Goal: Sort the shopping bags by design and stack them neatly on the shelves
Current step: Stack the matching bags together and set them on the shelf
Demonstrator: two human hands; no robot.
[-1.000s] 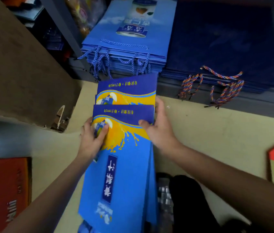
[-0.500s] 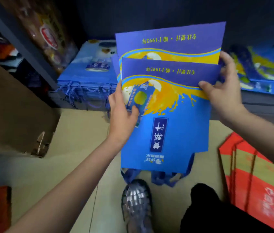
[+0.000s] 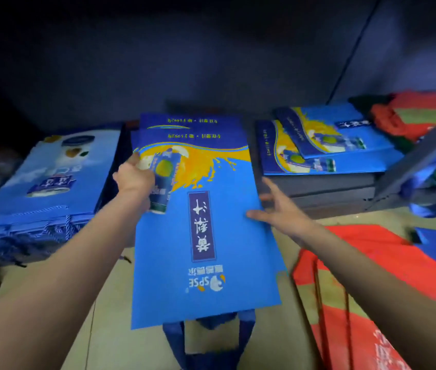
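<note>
I hold two or more flat blue shopping bags with an orange splash print (image 3: 203,236), fanned slightly so one's top band shows behind the other. My left hand (image 3: 134,177) grips their left edge, thumb on top. My right hand (image 3: 281,212) touches their right edge with fingers spread. The bags' far end reaches onto the low shelf, between a light-blue bag stack (image 3: 46,177) on the left and a matching orange-splash stack (image 3: 318,145) on the right. Their dark blue handles (image 3: 211,337) hang toward me.
The matching stack lies on a pile of dark bags (image 3: 331,188). Red and green bags (image 3: 412,113) crowd the shelf's far right behind a slanted shelf post (image 3: 420,161). Red bags (image 3: 371,263) lie on the floor at the right.
I have moved the bags forward and down onto the shelf gap. My right hand has let go of the top right corner and now rests spread at the right edge.
</note>
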